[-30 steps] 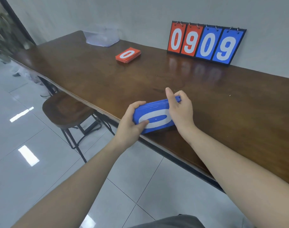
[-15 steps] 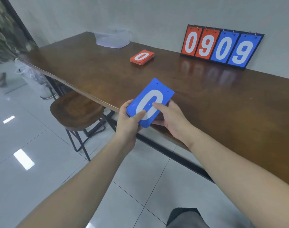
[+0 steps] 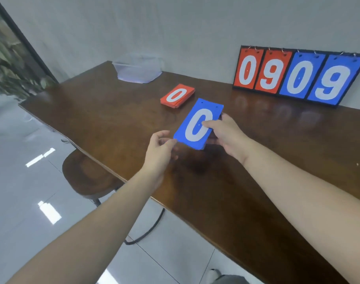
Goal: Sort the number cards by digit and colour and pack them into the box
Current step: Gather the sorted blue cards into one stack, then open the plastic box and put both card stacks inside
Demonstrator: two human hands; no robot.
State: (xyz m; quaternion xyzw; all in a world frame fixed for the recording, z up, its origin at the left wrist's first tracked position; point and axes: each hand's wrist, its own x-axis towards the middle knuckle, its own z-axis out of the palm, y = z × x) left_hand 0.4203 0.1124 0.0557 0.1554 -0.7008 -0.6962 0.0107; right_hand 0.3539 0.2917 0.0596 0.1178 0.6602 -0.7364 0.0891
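- We find the blue stack (image 3: 198,124) of number cards held above the table (image 3: 257,181), just short of the red stack (image 3: 177,96); a white 0 faces up.
- Our right hand (image 3: 226,136) grips it, thumb on the face, fingers curled beneath; our left hand (image 3: 158,148) has loosely curled fingers at the near corner, and whether they touch we cannot tell.
- We judge the cards light, stiff and smooth; loose in a stack, they may slide or fan; hold both long edges and keep them level.
- The clear box (image 3: 137,69) stands well apart at the table's far end; the flip scoreboard (image 3: 298,76) leans on the wall.
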